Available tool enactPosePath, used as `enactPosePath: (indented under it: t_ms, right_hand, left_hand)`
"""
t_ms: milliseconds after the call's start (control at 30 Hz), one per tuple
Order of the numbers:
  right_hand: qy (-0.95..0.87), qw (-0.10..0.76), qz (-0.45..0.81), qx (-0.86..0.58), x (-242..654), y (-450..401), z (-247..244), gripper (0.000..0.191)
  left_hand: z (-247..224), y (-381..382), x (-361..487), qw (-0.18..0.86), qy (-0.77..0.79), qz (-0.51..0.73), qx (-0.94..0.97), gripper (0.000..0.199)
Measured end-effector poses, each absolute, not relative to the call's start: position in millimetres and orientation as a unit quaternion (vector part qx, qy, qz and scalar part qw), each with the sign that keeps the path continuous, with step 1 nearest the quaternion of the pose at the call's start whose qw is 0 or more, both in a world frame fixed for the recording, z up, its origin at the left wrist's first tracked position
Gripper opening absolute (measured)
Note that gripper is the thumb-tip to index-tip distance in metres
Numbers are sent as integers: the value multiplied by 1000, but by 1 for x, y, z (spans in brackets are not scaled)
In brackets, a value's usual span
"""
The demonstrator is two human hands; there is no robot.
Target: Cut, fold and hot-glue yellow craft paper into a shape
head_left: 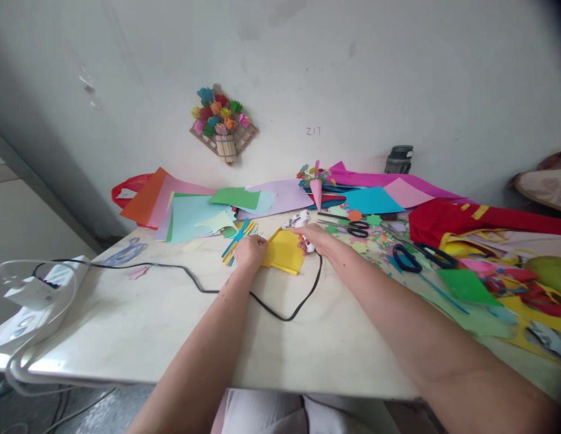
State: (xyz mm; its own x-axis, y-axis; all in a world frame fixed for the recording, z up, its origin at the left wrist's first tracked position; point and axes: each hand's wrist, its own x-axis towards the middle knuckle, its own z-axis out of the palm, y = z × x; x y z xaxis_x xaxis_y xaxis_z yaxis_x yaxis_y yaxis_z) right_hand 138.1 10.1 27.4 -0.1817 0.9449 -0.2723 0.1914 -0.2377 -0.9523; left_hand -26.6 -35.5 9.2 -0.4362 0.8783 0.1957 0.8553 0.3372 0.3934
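My right hand (319,237) is closed round a white hot glue gun (302,218), whose tip points left over the upper edge of a folded yellow paper piece (285,252). A black cord trails from the gun's lower end. My left hand (250,250) pinches the left side of the yellow piece, its thumb and finger close together. Blue and yellow paper strips (230,250) stick out beyond my left hand, partly hidden by it; whether it also holds them is unclear.
Scissors (353,228) and paper scraps lie to the right, with larger scissors (425,256) beyond. Coloured sheets (190,217) line the back. The black cord (185,268) crosses the table to a power strip (40,307). A pink paper cone (316,193) holds paper flowers.
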Motion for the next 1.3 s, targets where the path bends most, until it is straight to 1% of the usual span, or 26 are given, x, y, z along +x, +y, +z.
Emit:
enactPosePath:
  t_ms: [167,567,1033,1133,1300]
  right_hand:
    - [-528,319,570,-543,138,10,27,22]
    - [-544,317,574,-524,138,7,29,20]
    - [-554,311,579,-511,139,9,25,35]
    - [-556,312,578,-510,138,8,25,34]
    - [-556,312,583,-504,138,9,24,27]
  left_hand:
    - [10,-36,-26,24,820,222,527,24]
    - [11,-35,-26,25,821,221,526,24]
    - [11,-35,-25,28,821,223,524,23]
    - [11,-35,-26,27,819,224,528,23]
    - [9,-34,-26,22,820,225,526,23]
